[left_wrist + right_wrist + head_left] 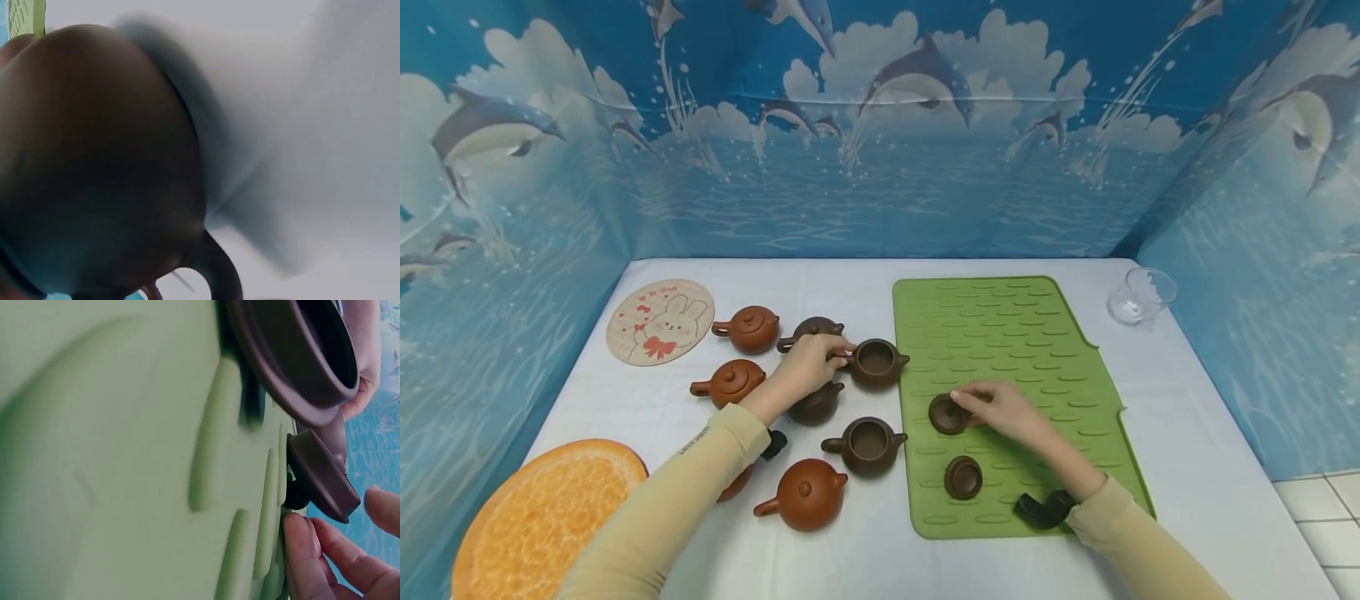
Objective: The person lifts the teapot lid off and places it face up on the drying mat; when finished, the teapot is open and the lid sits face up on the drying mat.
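In the head view my left hand (808, 367) reaches over the pots, its thumb and fingertips pinching the handle side of a dark brown lidless teapot (875, 364); the fingers hide most of that handle. My right hand (1000, 408) is at a dark brown teapot lid (949, 414) on the green mat (1000, 317). The right wrist view shows this lid (324, 476) tipped on its knob, with the fingers (306, 550) and thumb spread beside it. A second upturned lid (963, 477) lies nearer me. Another dark lidless teapot (867, 446) stands left of the mat.
Dark lidded teapots (815, 406) stand under and behind my left hand. Several reddish teapots (808, 495) are further left. A round rabbit mat (661, 323) lies back left, an orange round pad (553, 517) front left. A clear glass (1141, 296) stands back right.
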Motion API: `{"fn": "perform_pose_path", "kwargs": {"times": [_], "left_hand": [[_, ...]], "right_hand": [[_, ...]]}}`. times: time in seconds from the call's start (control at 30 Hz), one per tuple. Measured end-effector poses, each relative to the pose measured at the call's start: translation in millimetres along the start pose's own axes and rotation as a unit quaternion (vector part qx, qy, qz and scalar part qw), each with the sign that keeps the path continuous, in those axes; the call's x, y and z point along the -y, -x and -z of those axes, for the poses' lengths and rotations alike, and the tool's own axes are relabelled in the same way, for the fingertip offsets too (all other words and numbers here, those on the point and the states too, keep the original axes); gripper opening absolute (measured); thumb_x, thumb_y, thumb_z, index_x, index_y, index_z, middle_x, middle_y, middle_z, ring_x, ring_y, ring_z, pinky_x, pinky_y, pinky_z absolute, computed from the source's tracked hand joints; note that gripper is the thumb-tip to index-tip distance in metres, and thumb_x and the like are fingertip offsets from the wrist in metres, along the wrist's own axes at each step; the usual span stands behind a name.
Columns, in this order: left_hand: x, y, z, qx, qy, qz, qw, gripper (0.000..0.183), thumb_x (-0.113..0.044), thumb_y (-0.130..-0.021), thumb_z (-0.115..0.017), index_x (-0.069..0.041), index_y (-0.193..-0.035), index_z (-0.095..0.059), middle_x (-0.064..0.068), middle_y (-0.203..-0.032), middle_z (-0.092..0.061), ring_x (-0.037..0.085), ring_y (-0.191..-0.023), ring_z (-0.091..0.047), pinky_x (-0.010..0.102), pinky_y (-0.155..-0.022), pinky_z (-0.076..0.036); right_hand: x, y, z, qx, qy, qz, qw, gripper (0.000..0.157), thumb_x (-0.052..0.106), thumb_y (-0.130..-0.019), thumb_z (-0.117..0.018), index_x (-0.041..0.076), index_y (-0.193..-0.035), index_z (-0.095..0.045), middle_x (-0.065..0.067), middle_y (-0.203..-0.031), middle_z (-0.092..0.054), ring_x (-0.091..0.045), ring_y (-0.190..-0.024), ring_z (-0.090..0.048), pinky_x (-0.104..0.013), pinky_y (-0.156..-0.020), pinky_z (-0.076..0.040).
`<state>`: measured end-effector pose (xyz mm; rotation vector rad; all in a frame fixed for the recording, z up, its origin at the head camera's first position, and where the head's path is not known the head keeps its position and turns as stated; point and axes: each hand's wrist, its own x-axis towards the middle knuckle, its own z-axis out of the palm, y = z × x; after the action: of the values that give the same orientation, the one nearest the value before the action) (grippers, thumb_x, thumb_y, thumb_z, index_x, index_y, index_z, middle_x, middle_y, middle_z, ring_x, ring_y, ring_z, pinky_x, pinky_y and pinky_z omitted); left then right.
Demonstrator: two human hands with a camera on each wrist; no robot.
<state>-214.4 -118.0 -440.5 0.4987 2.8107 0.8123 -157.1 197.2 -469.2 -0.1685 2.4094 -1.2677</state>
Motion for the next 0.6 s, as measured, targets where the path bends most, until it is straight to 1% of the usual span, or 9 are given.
{"fn": "perform_pose_path", "kwargs": {"times": [0.1,0.17,0.23,0.33,0.43,0.53,0.6], "left_hand": [[0.8,0.4,0.8,0.006,0.002,-0.005,1.0,0.029,-0.011,-0.095,-0.066,-0.011,-0.124,-0.069,0.008,-0.115,-0.073,0.021,-0.107,-0.067,0.038,-0.091,-0.056],[1.0,1.3,4.1,0.01,0.006,-0.01,0.9999,0.031,-0.013,-0.095,-0.065,-0.011,-0.126,-0.067,0.008,-0.112,-0.073,0.021,-0.104,-0.068,0.037,-0.088,-0.056],[1.2,2.8,9.5,0.011,0.015,-0.016,0.9997,0.033,-0.014,-0.096,-0.064,-0.01,-0.128,-0.066,0.008,-0.111,-0.073,0.021,-0.104,-0.068,0.037,-0.087,-0.056],[1.8,8.0,22.3,0.007,0.032,-0.02,0.9993,0.034,-0.016,-0.098,-0.062,-0.01,-0.131,-0.063,0.009,-0.117,-0.071,0.023,-0.108,-0.067,0.039,-0.088,-0.056],[4.6,15.5,38.1,-0.01,0.045,-0.012,0.9989,0.034,-0.018,-0.098,-0.062,-0.012,-0.132,-0.063,0.008,-0.122,-0.069,0.025,-0.111,-0.066,0.042,-0.09,-0.055],[11.3,21.4,51.7,-0.035,0.054,0.01,0.9978,0.033,-0.02,-0.098,-0.062,-0.014,-0.13,-0.065,0.009,-0.125,-0.068,0.028,-0.112,-0.066,0.045,-0.09,-0.055],[17.8,22.9,57.1,-0.049,0.056,0.024,0.9969,0.032,-0.02,-0.099,-0.061,-0.013,-0.13,-0.065,0.009,-0.127,-0.067,0.029,-0.111,-0.066,0.046,-0.089,-0.056]], "right_hand": [[0,0,0.0,0.002,-0.002,-0.001,1.0,0.052,0.039,-0.099,-0.058,-0.003,-0.129,-0.061,-0.025,-0.121,-0.066,-0.024,-0.086,-0.073,-0.035,-0.078,-0.06],[0,-1,0.3,0.004,-0.002,0.0,1.0,0.052,0.039,-0.099,-0.058,-0.003,-0.129,-0.06,-0.025,-0.121,-0.066,-0.024,-0.087,-0.073,-0.036,-0.079,-0.06],[2,-2,1.1,0.007,0.002,0.003,1.0,0.052,0.039,-0.099,-0.058,-0.003,-0.128,-0.061,-0.024,-0.12,-0.067,-0.023,-0.086,-0.073,-0.036,-0.08,-0.06],[7,-4,4.1,0.004,0.022,0.014,1.0,0.051,0.039,-0.099,-0.058,-0.002,-0.128,-0.061,-0.023,-0.119,-0.067,-0.023,-0.087,-0.072,-0.038,-0.081,-0.059],[17,-8,9.4,-0.009,0.061,0.038,0.997,0.048,0.039,-0.1,-0.056,0.0,-0.129,-0.061,-0.02,-0.12,-0.067,-0.028,-0.099,-0.069,-0.043,-0.086,-0.056],[33,-16,15.0,-0.024,0.1,0.067,0.992,0.045,0.036,-0.101,-0.054,0.002,-0.13,-0.062,-0.02,-0.123,-0.066,-0.035,-0.111,-0.063,-0.05,-0.092,-0.053],[47,-24,16.9,-0.029,0.116,0.082,0.989,0.044,0.036,-0.102,-0.053,0.003,-0.13,-0.062,-0.019,-0.126,-0.065,-0.036,-0.117,-0.06,-0.052,-0.096,-0.05]]}}
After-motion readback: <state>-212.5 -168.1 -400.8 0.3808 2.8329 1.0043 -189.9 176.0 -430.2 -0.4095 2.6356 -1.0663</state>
